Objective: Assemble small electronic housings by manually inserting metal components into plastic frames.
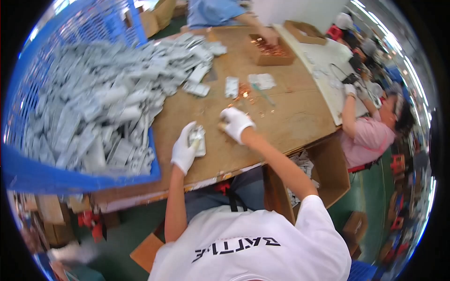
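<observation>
My left hand [183, 151], in a white glove, is closed around a small pale grey plastic casing [201, 149] just above the table's near side. My right hand [238, 123], also gloved, is a short way to the right, low over the brown tabletop [281, 100]. Its fingers are curled together, and anything between them is hidden. Beyond it lies a loose pile of small copper-coloured pieces [244, 92]. A single pale casing [231, 87] lies flat beside that pile, and a thin teal tool [263, 94] is on its right.
A large blue plastic basket [89, 184], heaped with grey casings [108, 89], fills the left side. At the far edge a co-worker's hand [268, 35] reaches into a cardboard box [276, 61] of copper pieces. An open carton [335, 175] stands below the table's right edge.
</observation>
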`<state>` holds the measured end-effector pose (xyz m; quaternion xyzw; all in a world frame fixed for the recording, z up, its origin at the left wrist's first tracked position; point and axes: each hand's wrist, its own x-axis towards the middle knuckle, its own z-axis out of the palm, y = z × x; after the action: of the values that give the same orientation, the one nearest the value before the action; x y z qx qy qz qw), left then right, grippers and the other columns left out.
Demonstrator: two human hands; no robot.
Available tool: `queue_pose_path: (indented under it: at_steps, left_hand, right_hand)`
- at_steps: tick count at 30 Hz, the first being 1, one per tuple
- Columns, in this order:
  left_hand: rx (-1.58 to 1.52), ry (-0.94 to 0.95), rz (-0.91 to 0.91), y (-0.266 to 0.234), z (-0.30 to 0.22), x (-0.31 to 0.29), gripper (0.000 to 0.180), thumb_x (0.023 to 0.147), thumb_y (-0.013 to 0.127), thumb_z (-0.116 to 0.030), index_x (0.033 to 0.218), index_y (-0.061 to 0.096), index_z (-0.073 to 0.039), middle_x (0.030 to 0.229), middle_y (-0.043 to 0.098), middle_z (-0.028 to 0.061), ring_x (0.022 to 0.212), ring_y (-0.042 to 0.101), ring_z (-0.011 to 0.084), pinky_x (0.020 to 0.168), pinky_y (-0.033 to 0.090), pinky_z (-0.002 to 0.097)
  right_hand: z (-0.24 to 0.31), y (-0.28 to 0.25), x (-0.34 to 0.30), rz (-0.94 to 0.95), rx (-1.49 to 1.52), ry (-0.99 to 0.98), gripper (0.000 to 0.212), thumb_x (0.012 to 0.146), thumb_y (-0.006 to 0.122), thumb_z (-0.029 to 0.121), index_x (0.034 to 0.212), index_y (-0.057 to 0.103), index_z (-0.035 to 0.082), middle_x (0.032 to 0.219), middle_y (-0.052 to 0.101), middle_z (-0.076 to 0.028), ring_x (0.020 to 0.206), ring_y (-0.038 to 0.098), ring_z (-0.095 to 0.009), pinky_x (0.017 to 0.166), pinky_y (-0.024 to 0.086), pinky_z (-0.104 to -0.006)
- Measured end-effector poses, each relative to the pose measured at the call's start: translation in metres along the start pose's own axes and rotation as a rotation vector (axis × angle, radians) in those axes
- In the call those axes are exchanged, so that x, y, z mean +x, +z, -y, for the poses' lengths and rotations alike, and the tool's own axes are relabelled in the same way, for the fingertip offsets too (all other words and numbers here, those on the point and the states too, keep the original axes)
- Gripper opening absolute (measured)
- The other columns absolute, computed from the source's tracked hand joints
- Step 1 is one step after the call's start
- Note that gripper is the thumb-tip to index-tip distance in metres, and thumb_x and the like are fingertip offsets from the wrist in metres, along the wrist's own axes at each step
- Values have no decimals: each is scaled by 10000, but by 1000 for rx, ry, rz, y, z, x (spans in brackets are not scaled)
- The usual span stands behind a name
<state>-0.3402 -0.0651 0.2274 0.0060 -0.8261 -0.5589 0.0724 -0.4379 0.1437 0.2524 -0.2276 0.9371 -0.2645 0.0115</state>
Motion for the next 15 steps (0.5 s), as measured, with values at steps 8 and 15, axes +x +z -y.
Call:
queue_pose_path:
  at_steps: [8,15]
  left_hand:
    - [-233,67,33,0,31,-12,558,840,465,85,1391,407,17,1350,493,150,1251,472,260,1104,308,346]
    - [-152,-56,51,-4,-25,-15,529,868,651,-46,1354,453,19,1304,536,162,1150,520,246,1004,415,338]
  right_hand:
    - [24,28,29,190,-181,201,242,746,637,76,956,711,-19,1029,689,-199,952,681,-348,775,570,-428]
    - [33,23,28,130,-236,153,251,691,684,57,928,727,-17,958,702,-213,900,698,-341,711,582,-424]
